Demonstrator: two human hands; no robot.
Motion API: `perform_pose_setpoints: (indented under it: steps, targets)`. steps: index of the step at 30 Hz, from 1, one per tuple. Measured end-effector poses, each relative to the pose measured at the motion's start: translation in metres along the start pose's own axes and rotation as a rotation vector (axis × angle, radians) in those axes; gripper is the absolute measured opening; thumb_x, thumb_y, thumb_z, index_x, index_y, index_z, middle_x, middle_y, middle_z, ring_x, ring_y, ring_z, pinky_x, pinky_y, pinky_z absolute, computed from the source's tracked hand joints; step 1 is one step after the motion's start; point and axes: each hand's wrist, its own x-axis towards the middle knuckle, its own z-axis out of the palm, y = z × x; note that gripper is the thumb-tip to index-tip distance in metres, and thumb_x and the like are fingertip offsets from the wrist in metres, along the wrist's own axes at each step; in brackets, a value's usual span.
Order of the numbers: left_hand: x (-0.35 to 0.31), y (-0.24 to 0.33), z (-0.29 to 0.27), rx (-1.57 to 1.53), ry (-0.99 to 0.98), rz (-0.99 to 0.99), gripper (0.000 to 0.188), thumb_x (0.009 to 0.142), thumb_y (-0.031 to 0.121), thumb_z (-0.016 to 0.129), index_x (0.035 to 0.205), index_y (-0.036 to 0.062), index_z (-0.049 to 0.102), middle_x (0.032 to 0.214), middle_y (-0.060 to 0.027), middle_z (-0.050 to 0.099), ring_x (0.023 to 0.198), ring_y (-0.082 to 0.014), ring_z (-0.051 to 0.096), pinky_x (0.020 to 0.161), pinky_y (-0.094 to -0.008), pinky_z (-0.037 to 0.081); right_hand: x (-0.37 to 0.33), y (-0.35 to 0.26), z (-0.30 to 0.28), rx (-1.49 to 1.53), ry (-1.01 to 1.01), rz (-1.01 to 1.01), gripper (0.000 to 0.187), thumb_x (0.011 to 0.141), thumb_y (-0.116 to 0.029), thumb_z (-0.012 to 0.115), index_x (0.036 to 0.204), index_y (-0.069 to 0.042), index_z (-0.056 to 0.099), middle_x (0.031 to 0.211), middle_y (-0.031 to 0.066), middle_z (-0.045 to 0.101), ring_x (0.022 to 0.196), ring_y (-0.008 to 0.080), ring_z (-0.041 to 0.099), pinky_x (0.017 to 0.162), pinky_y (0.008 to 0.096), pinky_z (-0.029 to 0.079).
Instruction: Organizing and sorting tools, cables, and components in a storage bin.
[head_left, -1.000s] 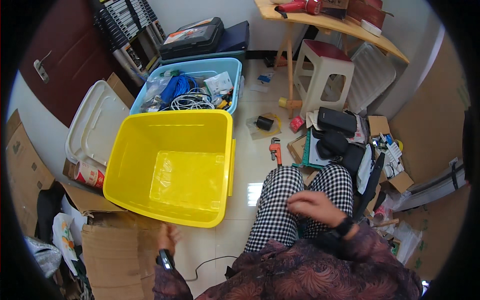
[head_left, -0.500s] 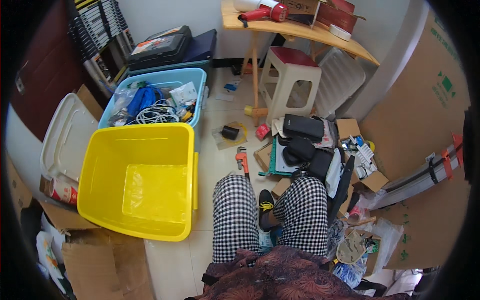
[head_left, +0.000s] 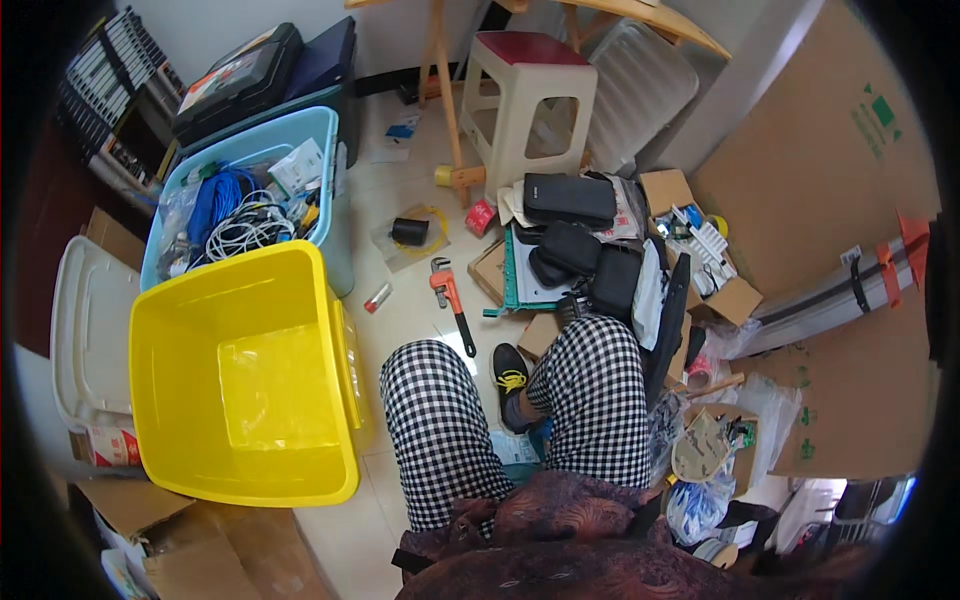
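Neither my left hand nor my right hand shows. My knees in checked trousers rise at the lower middle. A pipe wrench (head_left: 454, 305) with an orange handle and black grip lies on the floor just beyond them. Left of it is a small clear tube with red on it (head_left: 378, 297). An empty yellow plastic bin (head_left: 343, 440) stands tilted at my left. Behind it, a light blue bin (head_left: 332, 190) holds cables, a blue cord bundle and packets. Black zip cases (head_left: 570, 248) are piled at the right, by a longer black case (head_left: 569, 200).
A beige stool (head_left: 482, 120) with a red seat stands by the wooden table's legs. Open cardboard boxes (head_left: 740, 300) and plastic bags crowd my right side. A white lid (head_left: 95, 330) leans at the left. A black roll (head_left: 410, 232) lies on a bag.
The view has tilted down and turned right, so the floor things sit further left and the whole wrench shows. A small tube now shows on the floor where I saw none before.
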Motion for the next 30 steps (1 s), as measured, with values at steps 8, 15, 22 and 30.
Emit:
perform_pose_setpoints:
  steps: [8, 15, 22, 30]
  targets:
    - [-0.208, 0.177, -0.076, 0.570, -0.265, -0.133, 0.037, 0.089, 0.025, 0.056, 0.115, 0.0000, 0.058, 0.109, -0.0142, 0.063, 0.089, -0.0237, 0.061, 0.081, -0.0327, 0.048, -0.097, -0.269, -0.047, -1.065, 0.159, -0.668, 0.028, 0.089, -0.025, 0.052, 0.093, 0.001, 0.061, 0.081, 0.0150, 0.061, 0.074, 0.0211, 0.058, 0.067, 0.0337, 0.047]
    - [-0.198, 0.363, -0.113, 0.286, 0.260, 0.748, 0.036, 0.088, 0.020, 0.056, 0.117, -0.0012, 0.057, 0.109, -0.0120, 0.063, 0.096, -0.0209, 0.061, 0.085, -0.0319, 0.047, -0.064, -0.369, -0.150, 0.015, 0.969, -1.426, 0.017, 0.089, -0.016, 0.052, 0.096, -0.002, 0.059, 0.078, 0.0017, 0.062, 0.067, 0.0081, 0.057, 0.062, 0.0235, 0.049]
    - [-0.042, 0.468, -0.092, -0.190, -0.067, 0.790, 0.048, 0.092, 0.034, 0.051, 0.126, 0.0002, 0.047, 0.117, -0.0140, 0.058, 0.105, -0.0212, 0.058, 0.090, -0.0348, 0.047, 0.039, -0.323, -0.199, -0.349, 1.772, -1.040, 0.058, 0.075, -0.031, 0.067, 0.117, 0.005, 0.049, 0.107, 0.0233, 0.057, 0.099, 0.0374, 0.056, 0.086, 0.0413, 0.045]
    - [0.026, 0.459, -0.061, -0.161, -0.232, 0.628, 0.036, 0.092, 0.023, 0.053, 0.120, 0.0000, 0.055, 0.114, -0.0100, 0.060, 0.104, -0.0162, 0.056, 0.094, -0.0282, 0.042, 0.088, -0.295, -0.203, -0.462, 1.977, -0.686, 0.071, 0.073, -0.020, 0.065, 0.131, 0.005, 0.033, 0.114, 0.0242, 0.050, 0.100, 0.0402, 0.052, 0.085, 0.0434, 0.046]
